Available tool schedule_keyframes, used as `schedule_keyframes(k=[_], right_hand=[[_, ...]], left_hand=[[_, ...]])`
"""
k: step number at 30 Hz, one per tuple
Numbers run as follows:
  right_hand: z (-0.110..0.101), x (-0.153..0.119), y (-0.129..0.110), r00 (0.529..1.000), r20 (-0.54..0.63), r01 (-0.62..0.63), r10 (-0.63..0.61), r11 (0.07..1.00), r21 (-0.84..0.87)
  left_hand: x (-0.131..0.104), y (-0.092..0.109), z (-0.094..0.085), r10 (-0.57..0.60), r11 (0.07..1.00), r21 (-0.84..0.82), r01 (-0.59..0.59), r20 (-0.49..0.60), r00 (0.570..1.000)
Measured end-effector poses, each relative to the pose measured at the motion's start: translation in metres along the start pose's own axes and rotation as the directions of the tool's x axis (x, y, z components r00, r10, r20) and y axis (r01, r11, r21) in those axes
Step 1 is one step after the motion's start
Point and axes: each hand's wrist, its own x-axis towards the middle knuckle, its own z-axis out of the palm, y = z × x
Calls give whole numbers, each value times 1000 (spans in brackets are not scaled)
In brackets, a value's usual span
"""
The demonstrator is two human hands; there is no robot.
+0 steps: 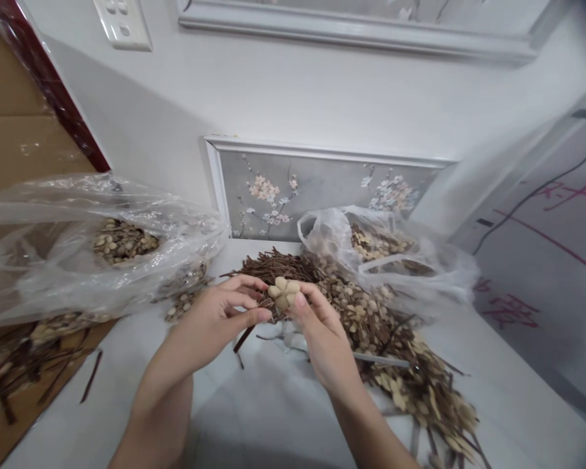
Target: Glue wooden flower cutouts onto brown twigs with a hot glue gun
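Between thumb and fingers, my right hand (pixel 325 332) pinches a small flower-shaped piece (pixel 283 293) made of several rounded beige petals. Just to its left is my left hand (pixel 224 316), thumb and fingers apart, its fingertips close to the petals; whether they touch I cannot tell. Behind the hands lies a heap of thin dark brown sticks (pixel 273 266). A pile of loose beige and brown flat oval pieces (pixel 366 312) spreads to the right of my right hand, with brown strips mixed in.
Left stands a clear plastic bag (pixel 185 228) holding similar oval pieces (pixel 127 241); a whitish bag (pixel 439 283) with more sits back right. Cardboard (pixel 63 378) with brown strips lies front left. A white wall (pixel 322 98) with a floral panel (pixel 317 189) rises behind.
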Motion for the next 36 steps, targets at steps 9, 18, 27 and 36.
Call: schedule_keyframes(k=[9, 18, 27, 36], right_hand=[[5, -2, -7, 998, 16, 62, -61, 996, -61], [8, -3, -6, 1000, 22, 20, -19, 997, -75], [10, -3, -9, 1000, -10, -16, 16, 999, -44], [11, -4, -7, 999, -3, -41, 41, 998, 53]], left_hand=[[7, -3, 5, 31, 999, -46, -28, 50, 998], [8, -1, 7, 49, 998, -50, -46, 63, 997], [8, -2, 6, 72, 997, -42, -70, 57, 996], [8, 1, 6, 56, 998, -1, -56, 48, 997]])
